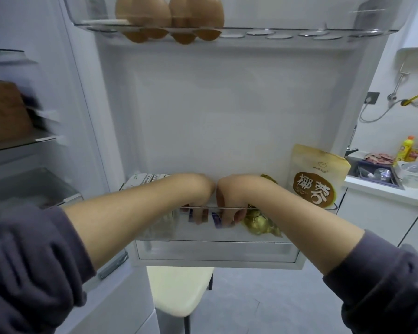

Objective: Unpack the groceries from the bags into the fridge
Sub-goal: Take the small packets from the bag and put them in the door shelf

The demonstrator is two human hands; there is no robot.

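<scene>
Currently both hands are down in the door bin [227, 235], wrists touching. The left hand [196, 191] and right hand [231, 196] curl their fingers [228, 216] onto a purple packet [216, 221] low behind the clear wall. Exact grip is blurred. A gold packet [258, 225] sits just right of the right fingers, and a beige pouch [319, 179] stands further right.

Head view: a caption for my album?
The left hand and right hand reach into the door bin beside a gold packet, eggs above.

Home kitchen: open fridge door [227, 104] with eggs [143, 13], sink [354, 168] full of dishes [381, 173], yellow bottle [407, 149] on counter [381, 192].
</scene>
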